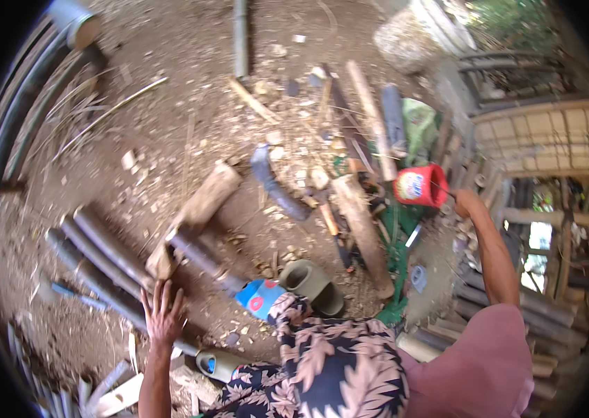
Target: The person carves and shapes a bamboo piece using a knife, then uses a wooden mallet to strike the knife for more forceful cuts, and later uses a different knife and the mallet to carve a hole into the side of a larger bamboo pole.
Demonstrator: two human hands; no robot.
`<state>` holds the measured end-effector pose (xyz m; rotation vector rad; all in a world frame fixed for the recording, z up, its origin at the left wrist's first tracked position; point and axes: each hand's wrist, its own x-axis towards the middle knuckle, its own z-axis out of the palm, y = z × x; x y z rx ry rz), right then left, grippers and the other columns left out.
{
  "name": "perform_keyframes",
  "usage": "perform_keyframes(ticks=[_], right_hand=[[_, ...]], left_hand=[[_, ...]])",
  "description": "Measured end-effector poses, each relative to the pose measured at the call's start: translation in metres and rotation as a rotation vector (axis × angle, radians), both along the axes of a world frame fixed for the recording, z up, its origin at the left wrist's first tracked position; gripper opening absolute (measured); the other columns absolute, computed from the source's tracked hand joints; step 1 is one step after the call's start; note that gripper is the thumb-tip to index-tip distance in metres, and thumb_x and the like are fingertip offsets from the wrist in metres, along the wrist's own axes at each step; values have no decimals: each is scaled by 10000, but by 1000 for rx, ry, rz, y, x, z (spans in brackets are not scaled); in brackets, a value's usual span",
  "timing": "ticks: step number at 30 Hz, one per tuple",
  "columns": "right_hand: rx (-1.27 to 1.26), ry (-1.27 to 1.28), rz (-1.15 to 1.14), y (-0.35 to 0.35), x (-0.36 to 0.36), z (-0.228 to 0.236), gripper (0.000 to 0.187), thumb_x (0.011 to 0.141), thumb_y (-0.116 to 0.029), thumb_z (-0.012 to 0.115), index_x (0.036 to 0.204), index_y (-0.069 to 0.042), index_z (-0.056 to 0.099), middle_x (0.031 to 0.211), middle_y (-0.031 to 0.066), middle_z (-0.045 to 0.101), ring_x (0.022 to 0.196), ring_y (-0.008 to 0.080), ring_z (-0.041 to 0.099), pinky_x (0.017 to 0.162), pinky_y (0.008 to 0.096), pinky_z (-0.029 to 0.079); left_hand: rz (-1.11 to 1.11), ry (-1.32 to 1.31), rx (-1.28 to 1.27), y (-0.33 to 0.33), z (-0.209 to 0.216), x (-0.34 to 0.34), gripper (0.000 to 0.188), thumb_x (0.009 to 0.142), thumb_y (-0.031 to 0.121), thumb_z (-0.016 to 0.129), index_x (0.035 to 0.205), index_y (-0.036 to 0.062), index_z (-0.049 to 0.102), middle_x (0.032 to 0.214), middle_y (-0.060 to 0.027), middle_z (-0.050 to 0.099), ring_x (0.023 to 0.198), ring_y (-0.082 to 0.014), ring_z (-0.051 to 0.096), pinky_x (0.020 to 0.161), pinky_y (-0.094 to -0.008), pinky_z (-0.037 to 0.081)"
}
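My left hand (pixel 163 317) is stretched forward with its fingers spread, at the end of several dark poles (pixel 110 240) lying on the dirt. Whether it touches them I cannot tell. Out to the right, my right hand (pixel 471 205) is closed on the thin handle of a small red bucket (pixel 416 187) with a printed label. The bucket is tipped on its side, its mouth toward the hand. Just left of it lie a rough pale log (pixel 364 233) and a long stick (pixel 371 115).
Wood chips (pixel 218 132) litter the dirt. A curved dark pole piece (pixel 273 182) and a split log (pixel 204 198) lie ahead. By my feet are an olive clog (pixel 312 285) and green netting (pixel 398 261). Stacked poles (pixel 510 299) and a bamboo panel (pixel 538 139) stand right.
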<state>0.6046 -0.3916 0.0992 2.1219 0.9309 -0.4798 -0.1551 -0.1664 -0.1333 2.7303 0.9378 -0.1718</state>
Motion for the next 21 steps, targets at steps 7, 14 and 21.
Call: perform_keyframes(ticks=[7,14,21], right_hand=[[-43,-274,-204,26,-58,68,511,784,-95,592,1281,-24,495,1167,273,622,1102,424,602,908,487,489],[1009,216,-136,79,-235,51,799,808,42,582,1525,-49,240,1350,193,490,1232,291,498,1042,421,389],[1141,931,244,155,-386,-56,821,865,-94,640,1528,2,164,1482,243,350,1356,325,376,1134,434,263]], left_hand=[[243,-4,437,35,14,-45,362,789,71,623,1150,102,616,1408,-146,458,1340,-354,404,1136,-600,278],[594,-825,-1301,-7,100,185,723,862,484,708,1336,-25,510,1285,-205,585,1173,-281,580,979,-395,482],[929,-1312,-1480,18,87,250,433,982,376,554,1071,-39,641,927,-151,698,801,-219,695,770,-327,567]])
